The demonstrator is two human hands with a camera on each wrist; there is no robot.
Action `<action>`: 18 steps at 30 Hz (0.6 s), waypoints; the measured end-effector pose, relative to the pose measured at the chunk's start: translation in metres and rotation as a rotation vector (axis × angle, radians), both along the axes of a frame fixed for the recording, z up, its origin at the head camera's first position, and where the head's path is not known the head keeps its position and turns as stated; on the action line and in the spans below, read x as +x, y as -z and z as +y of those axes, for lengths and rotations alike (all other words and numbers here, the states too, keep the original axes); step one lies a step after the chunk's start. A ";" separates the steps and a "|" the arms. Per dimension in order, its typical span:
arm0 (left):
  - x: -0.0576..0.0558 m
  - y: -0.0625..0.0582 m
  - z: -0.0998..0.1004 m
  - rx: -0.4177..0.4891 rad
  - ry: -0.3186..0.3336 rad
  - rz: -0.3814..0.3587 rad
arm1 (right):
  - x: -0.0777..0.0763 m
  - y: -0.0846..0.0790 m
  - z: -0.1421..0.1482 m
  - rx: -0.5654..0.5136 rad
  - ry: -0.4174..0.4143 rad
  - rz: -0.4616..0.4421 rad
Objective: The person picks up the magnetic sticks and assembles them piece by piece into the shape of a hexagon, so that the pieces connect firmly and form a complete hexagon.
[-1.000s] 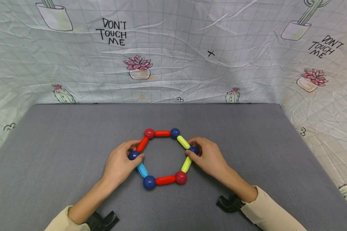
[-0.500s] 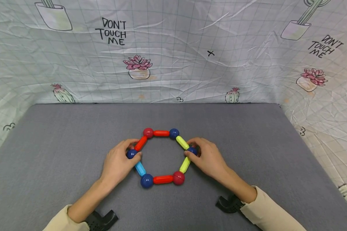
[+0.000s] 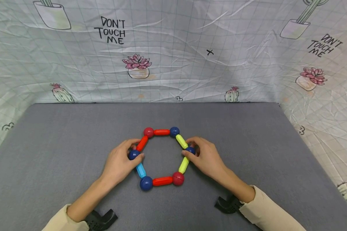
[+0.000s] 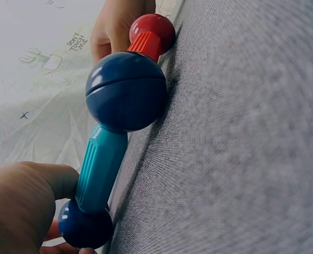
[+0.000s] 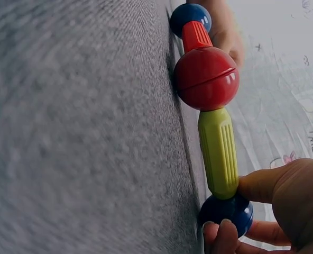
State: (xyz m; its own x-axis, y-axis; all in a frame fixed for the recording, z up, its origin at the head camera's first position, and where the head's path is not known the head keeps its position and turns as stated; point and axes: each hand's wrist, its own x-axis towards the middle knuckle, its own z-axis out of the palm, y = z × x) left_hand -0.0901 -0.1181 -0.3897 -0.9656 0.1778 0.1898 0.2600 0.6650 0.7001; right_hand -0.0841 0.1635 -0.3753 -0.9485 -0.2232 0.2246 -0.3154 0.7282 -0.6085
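A six-sided ring of coloured toy sticks and balls lies on the grey table. My left hand [image 3: 119, 163] pinches the blue ball [image 3: 134, 155] at its left corner, between a red stick [image 3: 142, 143] and a light blue stick [image 4: 99, 172]. At the right corner, my right hand [image 3: 209, 158] grips another blue ball [image 5: 228, 211], joined to two yellow-green sticks [image 5: 218, 153]. Nearest me are a blue ball [image 3: 146, 183], a red stick [image 3: 162, 181] and a red ball [image 3: 178, 178]. The far side has a red ball [image 3: 148, 132], a red stick [image 3: 162, 132] and a blue ball [image 3: 174, 132].
The grey cloth-covered table [image 3: 248, 138] spreads around the ring. A pale sheet [image 3: 179, 38] printed with cacti and lettering hangs at the back and sides. Black wrist devices [image 3: 101, 220] sit under both cream sleeves [image 3: 270, 208].
Both hands keep their hold. The ring's left and right corners have come slightly closer together over the last half second, and its near side has shifted a little left since a second ago.
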 end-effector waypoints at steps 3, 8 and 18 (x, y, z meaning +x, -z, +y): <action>0.000 0.000 0.000 0.003 0.000 0.001 | 0.000 0.001 0.000 -0.017 -0.003 0.004; 0.000 0.000 0.000 -0.003 -0.005 0.003 | -0.001 0.002 -0.001 -0.049 -0.008 0.001; -0.002 0.000 -0.002 -0.021 0.010 0.011 | -0.001 0.003 -0.002 -0.071 -0.010 -0.014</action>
State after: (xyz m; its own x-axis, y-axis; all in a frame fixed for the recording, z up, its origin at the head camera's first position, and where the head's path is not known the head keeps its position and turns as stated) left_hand -0.0918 -0.1201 -0.3899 -0.9616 0.1914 0.1969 0.2746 0.6770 0.6828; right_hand -0.0851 0.1617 -0.3782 -0.9495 -0.2170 0.2268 -0.3137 0.6799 -0.6628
